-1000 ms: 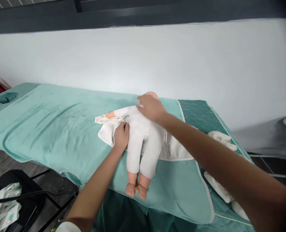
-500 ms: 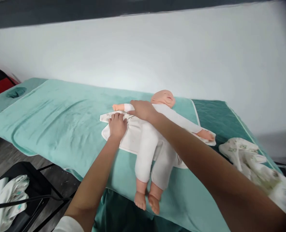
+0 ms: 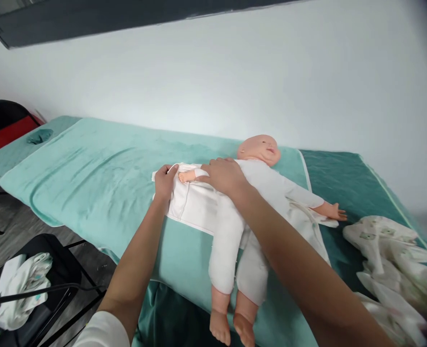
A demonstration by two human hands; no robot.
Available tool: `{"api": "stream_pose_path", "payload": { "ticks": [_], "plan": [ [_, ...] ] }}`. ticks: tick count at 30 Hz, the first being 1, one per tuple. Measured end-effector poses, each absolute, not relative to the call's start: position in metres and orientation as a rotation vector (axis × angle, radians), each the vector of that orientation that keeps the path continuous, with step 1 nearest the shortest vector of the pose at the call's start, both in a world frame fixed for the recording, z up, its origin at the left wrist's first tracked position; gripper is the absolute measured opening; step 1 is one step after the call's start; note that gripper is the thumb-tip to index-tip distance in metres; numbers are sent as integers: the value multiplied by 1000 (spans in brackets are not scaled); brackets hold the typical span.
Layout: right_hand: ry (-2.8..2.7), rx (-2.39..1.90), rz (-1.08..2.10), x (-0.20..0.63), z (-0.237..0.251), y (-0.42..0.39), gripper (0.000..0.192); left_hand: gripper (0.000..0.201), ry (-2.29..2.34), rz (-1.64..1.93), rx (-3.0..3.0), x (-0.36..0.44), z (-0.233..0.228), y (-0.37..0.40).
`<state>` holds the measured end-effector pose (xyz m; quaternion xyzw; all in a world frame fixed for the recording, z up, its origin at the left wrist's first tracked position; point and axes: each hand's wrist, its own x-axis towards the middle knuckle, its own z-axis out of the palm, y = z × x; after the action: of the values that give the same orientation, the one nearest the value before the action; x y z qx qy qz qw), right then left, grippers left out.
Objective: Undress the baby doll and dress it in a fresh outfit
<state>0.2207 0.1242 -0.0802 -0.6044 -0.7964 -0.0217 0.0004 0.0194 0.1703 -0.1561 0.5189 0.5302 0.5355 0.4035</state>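
Observation:
A baby doll (image 3: 256,202) in a white bodysuit lies face up on a teal towel (image 3: 90,168), head toward the wall. Under it is spread a white garment (image 3: 189,207). My left hand (image 3: 164,182) grips the sleeve end of that garment beside the doll's small hand (image 3: 184,177). My right hand (image 3: 223,176) holds the doll's near arm at the upper sleeve, reaching across its chest. The doll's other arm (image 3: 329,209) is stretched out to the right.
The towel covers a teal massage table (image 3: 343,173) against a white wall. Crumpled patterned clothes (image 3: 386,250) lie at the right end. A black chair (image 3: 54,274) with folded cloths (image 3: 21,289) stands at lower left. A red and black object (image 3: 7,127) sits at far left.
The view has shifted left, so the doll sits further right. My left hand moved from pressing the garment flat to gripping its sleeve end; the doll's arm is bent inward toward it.

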Motion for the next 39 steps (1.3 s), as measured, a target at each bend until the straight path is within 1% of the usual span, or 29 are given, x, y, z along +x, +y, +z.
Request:
{"api": "stream_pose_path", "payload": {
  "ticks": [4, 7, 10, 12, 15, 18, 21, 24, 26, 29, 31, 33, 36, 39],
  "plan": [
    [-2452, -1953, -117, 212, -89, 130, 44, 28, 1309, 1363, 1392, 26, -152, 158],
    [-2433, -1964, -148, 203, -95, 133, 42, 28, 1208, 1304, 1515, 36, -150, 147],
    [-2364, -2005, -132, 193, -99, 137, 31, 26, 1071, 1208, 1666, 46, -150, 140],
    [-2326, -2027, -123, 189, -100, 140, 29, 26, 1015, 1162, 1735, 50, -151, 138],
    [-2310, -2014, -122, 190, -95, 140, 30, 28, 1047, 1145, 1760, 50, -151, 136],
    [-2242, -1901, -93, 207, -88, 126, 29, 31, 1134, 1131, 1778, 47, -150, 133],
    [-1954, -1762, -80, 238, -88, 98, 32, 31, 1206, 1120, 1850, 46, -147, 130],
    [-1564, -1699, -102, 276, -100, 61, 35, 27, 1226, 1126, 1896, 49, -143, 125],
    [-1326, -1732, -77, 298, -112, 40, 42, 25, 1191, 1161, 1882, 53, -140, 121],
    [-1099, -1923, 111, 320, -125, 20, 57, 26, 1159, 1178, 1830, 62, -133, 115],
    [-1059, -2063, 228, 327, -129, 15, 68, 28, 1166, 1161, 1797, 70, -127, 114],
    [-1089, -2118, 249, 329, -129, 15, 74, 30, 1166, 1158, 1766, 79, -121, 115],
    [-1158, -2085, 217, 330, -129, 17, 75, 31, 1167, 1172, 1728, 93, -108, 119],
    [-1132, -2048, 313, 332, -130, 17, 75, 31, 1126, 1174, 1731, 105, -94, 122]
  ]
}}
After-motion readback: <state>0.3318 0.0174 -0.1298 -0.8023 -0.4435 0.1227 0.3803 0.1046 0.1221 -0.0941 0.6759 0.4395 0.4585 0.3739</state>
